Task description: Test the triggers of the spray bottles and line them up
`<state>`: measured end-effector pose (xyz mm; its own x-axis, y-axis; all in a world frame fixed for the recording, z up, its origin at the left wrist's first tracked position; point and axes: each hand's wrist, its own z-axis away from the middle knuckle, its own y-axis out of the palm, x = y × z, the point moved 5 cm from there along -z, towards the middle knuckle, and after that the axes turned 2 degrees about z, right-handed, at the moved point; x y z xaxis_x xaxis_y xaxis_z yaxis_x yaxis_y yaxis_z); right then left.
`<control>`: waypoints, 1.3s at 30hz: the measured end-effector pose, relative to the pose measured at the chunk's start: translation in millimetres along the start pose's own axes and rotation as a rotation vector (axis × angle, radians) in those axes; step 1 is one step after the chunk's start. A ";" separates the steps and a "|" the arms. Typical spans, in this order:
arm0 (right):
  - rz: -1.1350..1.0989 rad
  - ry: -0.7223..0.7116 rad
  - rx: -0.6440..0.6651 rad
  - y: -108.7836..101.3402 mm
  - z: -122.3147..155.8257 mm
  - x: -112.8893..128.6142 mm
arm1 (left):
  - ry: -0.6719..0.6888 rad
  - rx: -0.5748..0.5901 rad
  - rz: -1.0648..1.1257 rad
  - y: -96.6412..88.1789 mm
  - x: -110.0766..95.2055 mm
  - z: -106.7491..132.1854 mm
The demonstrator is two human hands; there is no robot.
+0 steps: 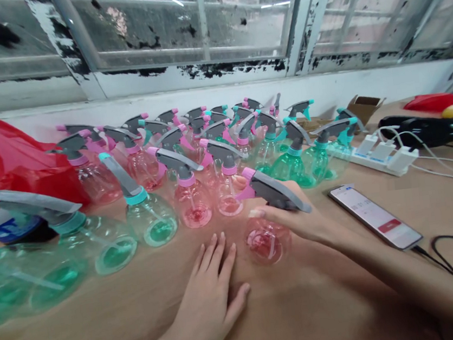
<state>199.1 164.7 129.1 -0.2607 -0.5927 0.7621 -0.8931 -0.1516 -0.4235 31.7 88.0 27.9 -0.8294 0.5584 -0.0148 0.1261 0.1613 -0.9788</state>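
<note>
My right hand [287,215] is wrapped round the neck of a pink spray bottle [265,242], just under its grey and pink trigger head. The bottle is tilted, its base facing toward me. To its left my left hand [210,281] lies flat on the brown tabletop [145,321], fingers spread, holding nothing. Just beyond the hands stand two more pink spray bottles, one a clear pink bottle [193,204]. A green spray bottle [154,222] is left of them. My thumb and the grey head hide part of the held bottle's neck.
Many pink and green spray bottles crowd the back, with larger green ones [54,271] at left. A red plastic bag [16,156] sits behind a dark drink bottle [16,226]. At right lie a phone [374,216] with a cable and a power strip [376,155]. Windows rise behind.
</note>
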 end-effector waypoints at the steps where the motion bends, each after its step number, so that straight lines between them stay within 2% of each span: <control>1: 0.001 0.006 0.021 -1.3 0.5 0.2 | 0.003 0.004 -0.007 -0.1 0.0 -0.5; 6: -0.015 0.090 0.101 -9.9 12.4 -7.6 | 0.013 0.026 -0.025 0.0 -1.2 -2.1; 8: 0.070 0.096 0.104 -12.9 19.9 -9.0 | 0.017 0.016 -0.025 0.1 -1.1 -2.0; 11: 0.271 0.023 0.067 -17.0 28.2 -4.5 | 0.011 -0.011 -0.013 0.7 0.9 -1.2; 14: 0.356 0.005 0.039 -22.1 29.9 -6.1 | 0.010 -0.045 0.006 1.5 3.6 -0.3; 20: 0.485 0.061 -0.086 -42.7 13.3 -37.1 | 0.030 -0.099 0.021 3.7 8.2 2.2; 24: 0.500 0.080 -0.136 -45.7 -4.2 -52.3 | 0.054 -0.142 0.020 5.1 11.1 4.8; 30: 0.512 0.087 -0.195 -41.2 -23.8 -60.9 | 0.052 -0.169 0.007 5.3 14.4 7.9; 35: 0.509 0.067 -0.195 -40.6 -35.6 -63.9 | 0.067 -0.171 -0.016 4.2 16.6 7.6; 39: 0.495 0.055 -0.192 -39.3 -41.8 -66.0 | 0.068 -0.199 -0.006 11.9 23.8 7.8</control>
<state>236.1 242.9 116.0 -0.6821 -0.5135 0.5207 -0.7082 0.2860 -0.6455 9.3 96.8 14.2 -0.7926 0.6096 0.0112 0.2319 0.3184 -0.9192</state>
